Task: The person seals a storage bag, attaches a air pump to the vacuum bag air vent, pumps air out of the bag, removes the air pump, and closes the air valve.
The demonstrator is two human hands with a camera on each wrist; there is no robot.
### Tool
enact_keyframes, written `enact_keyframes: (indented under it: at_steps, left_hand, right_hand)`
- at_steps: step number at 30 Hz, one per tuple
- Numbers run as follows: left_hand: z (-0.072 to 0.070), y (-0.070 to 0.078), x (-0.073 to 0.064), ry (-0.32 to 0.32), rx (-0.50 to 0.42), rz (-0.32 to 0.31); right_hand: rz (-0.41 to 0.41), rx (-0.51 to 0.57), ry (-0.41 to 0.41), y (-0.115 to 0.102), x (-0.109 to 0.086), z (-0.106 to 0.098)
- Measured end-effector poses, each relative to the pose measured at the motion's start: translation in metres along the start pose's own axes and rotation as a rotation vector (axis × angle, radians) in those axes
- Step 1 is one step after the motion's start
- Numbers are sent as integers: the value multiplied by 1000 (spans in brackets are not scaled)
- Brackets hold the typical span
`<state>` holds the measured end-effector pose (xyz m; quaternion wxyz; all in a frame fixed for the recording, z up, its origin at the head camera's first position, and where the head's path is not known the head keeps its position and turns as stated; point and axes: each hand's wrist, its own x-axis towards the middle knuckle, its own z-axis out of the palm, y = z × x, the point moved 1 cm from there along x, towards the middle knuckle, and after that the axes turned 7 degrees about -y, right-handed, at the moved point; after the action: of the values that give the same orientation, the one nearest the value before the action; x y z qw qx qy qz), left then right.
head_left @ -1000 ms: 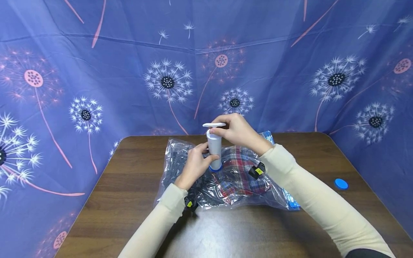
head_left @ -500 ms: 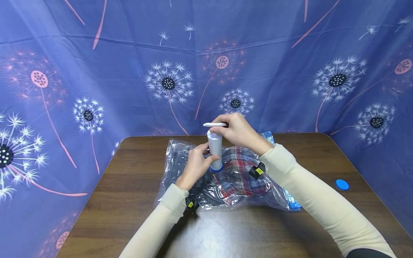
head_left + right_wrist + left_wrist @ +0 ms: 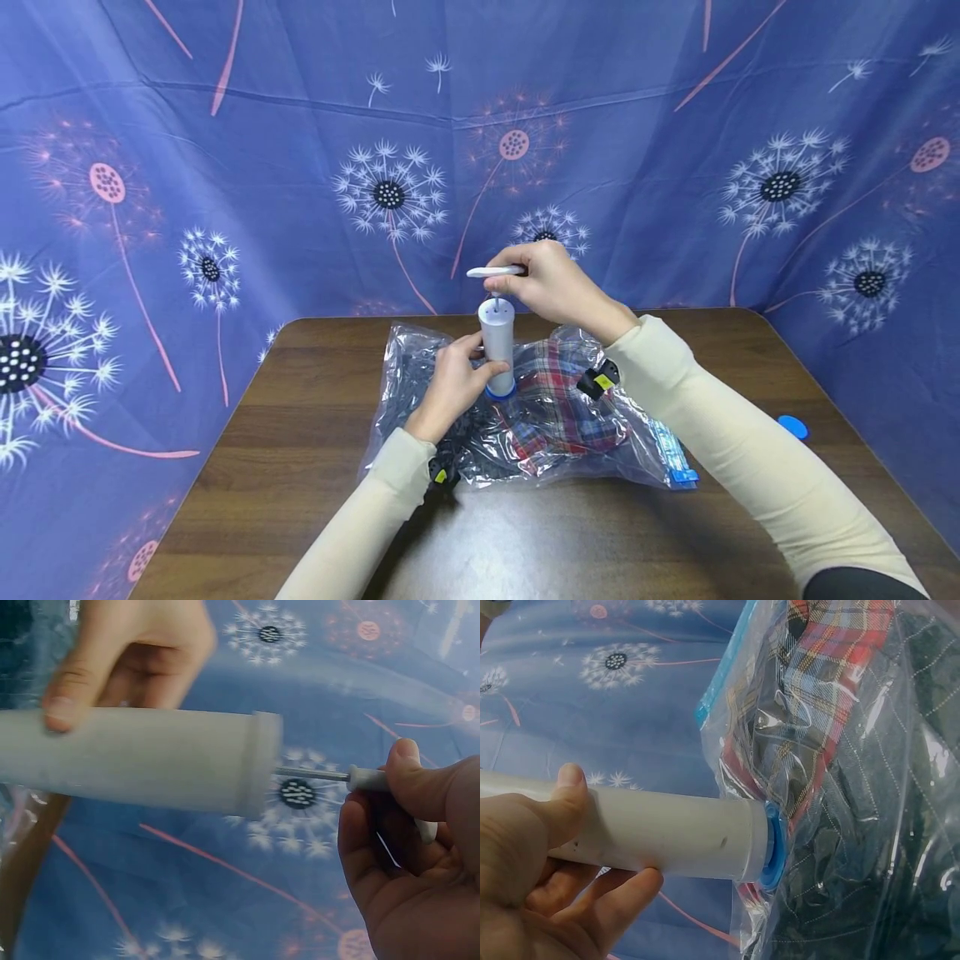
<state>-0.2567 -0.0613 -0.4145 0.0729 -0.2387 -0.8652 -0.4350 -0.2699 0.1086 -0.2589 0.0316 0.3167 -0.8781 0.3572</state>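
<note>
A white hand pump (image 3: pixel 498 342) stands upright on a clear vacuum storage bag (image 3: pixel 442 358), its lower end at the bag's blue valve (image 3: pixel 775 846). My left hand (image 3: pixel 459 375) grips the pump's barrel, thumb on the near side and fingers behind. Above the barrel my right hand (image 3: pixel 551 279) holds the white T-shaped pump handle (image 3: pixel 491 272). A thin metal rod (image 3: pixel 311 773) shows between the handle and the barrel's top. Inside the bag lie a red and blue plaid garment (image 3: pixel 555 392) and dark quilted clothing (image 3: pixel 855 877).
A blue round cap (image 3: pixel 792 427) lies on the wooden table (image 3: pixel 300 433) to the right. The bag's blue zip slider (image 3: pixel 683 477) is at its right end. Behind the table hangs a blue dandelion-print cloth (image 3: pixel 300 167).
My right hand has risen with the pump handle, and a length of rod now shows above the barrel. My left hand keeps its grip in the same place.
</note>
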Motion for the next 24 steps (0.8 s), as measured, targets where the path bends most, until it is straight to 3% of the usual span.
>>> enact_keyframes:
  at_steps: [14, 24]
  left_hand:
    - [2, 0, -2, 2, -6, -29]
    - [2, 0, -3, -3, -18, -32]
  right_hand:
    - [-76, -22, 144, -55, 15, -57]
    - [-109, 0, 211, -60, 10, -58]
